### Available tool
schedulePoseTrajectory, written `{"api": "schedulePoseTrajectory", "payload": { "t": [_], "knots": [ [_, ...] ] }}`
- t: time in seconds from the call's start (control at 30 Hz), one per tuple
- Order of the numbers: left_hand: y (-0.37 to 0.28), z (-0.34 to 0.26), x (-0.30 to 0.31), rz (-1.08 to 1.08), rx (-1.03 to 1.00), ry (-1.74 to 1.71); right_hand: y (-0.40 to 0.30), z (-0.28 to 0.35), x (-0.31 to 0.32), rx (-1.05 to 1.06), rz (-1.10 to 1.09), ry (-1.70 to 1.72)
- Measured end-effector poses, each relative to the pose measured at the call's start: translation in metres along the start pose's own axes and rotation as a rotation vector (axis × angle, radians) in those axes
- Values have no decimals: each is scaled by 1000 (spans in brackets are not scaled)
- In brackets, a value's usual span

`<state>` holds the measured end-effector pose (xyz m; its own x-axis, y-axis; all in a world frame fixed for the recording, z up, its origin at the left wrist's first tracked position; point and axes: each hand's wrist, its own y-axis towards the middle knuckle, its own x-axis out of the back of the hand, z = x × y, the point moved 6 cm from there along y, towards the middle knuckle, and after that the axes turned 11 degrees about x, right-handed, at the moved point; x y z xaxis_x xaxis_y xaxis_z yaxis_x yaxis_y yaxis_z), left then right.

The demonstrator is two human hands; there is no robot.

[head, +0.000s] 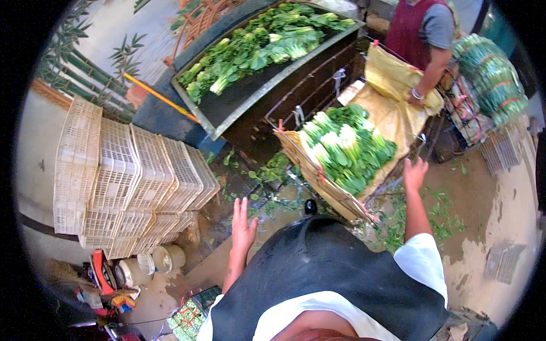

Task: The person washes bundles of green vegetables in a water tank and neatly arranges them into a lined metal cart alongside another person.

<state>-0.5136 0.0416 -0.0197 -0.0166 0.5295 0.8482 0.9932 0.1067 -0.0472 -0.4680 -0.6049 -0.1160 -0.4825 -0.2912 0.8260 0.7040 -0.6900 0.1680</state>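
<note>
My left hand (244, 226) hangs in the air over the wet floor, its fingers apart and nothing in it. Beside the near right edge of a cart lined with yellow sacking (379, 106), my right hand (414, 174) is raised, fingers spread and empty. Bunches of leafy greens with pale stems (341, 145) lie on the sacking. Beyond the cart frame, a metal-rimmed trough (256, 108) holds more bunches of greens (256, 47). A co-worker in a dark red top (407, 30) stands at the cart's far side, one hand on the sacking.
White plastic crates (140, 170) are stacked at the left, with buckets (168, 258) below them. Leaf scraps (439, 217) litter the wet floor. Wrapped green bundles (490, 81) are piled at the upper right. A yellow pole (162, 98) leans against the trough.
</note>
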Motion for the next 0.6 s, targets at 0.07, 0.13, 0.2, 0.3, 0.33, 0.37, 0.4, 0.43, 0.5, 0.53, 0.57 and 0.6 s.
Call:
{"api": "schedulePoseTrajectory", "payload": {
  "t": [0.07, 0.13, 0.2, 0.3, 0.33, 0.37, 0.4, 0.43, 0.5, 0.53, 0.57, 0.6],
  "knots": [
    [34, 0, 1, 25, -55, 39, 4, -4, 0, 55, -15, -76],
    [72, 5, 7, 47, -81, 87, 2, -1, 1, 24, -7, -75],
    [112, 10, 13, 63, -97, 140, -7, -3, -2, 11, -16, -74],
    [185, 22, 18, 93, -70, 86, 1, -14, -1, 26, -54, -84],
    [213, 28, 20, 81, -75, 63, 2, -13, -1, 19, -48, -93],
    [241, 34, 20, 71, -83, 41, 3, -14, -1, 9, -43, -104],
    [272, 38, 20, 69, -70, 12, 5, -16, 0, 8, -52, -150],
    [302, 38, 17, 56, -89, -10, 3, -17, 5, 20, -71, -187],
    [363, 65, 14, 27, -70, -17, 2, -2, 5, 51, -95, -243],
    [392, 77, 15, 40, -36, -53, -8, 22, 6, -5, -71, -311],
    [424, 83, 8, 59, -13, -110, -14, 37, 11, 44, -104, -383],
    [457, 93, 6, 23, -19, -92, -22, 50, 16, 100, -136, -447]
  ]
}}
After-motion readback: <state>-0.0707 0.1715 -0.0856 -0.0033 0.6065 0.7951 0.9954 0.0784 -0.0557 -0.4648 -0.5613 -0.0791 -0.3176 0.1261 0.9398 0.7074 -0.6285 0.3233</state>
